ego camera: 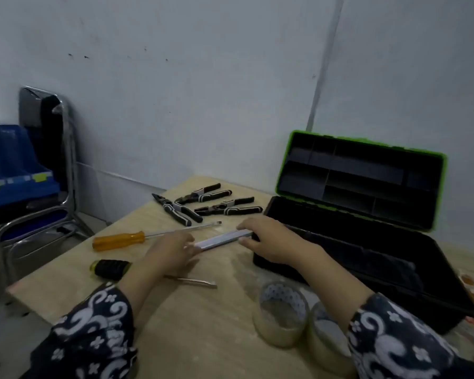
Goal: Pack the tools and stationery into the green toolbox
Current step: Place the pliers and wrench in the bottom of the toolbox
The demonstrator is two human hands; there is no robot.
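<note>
Fingers of left hand and right hand pinch ruler by both ends, on worktop. Toolbox open at 3 o'clock, looks empty. Pliers at 12, screwdrivers at 9, tape rolls at 5: all unpacked.

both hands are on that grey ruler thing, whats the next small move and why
Probably lift the ruler and swing it right, over the open green toolbox. The left hand holds its near end and the right hand pinches its far end, so it looks ready to lift, and the toolbox's black tray sits right beside the right hand. The ruler seems to lie flat on the table.
</note>
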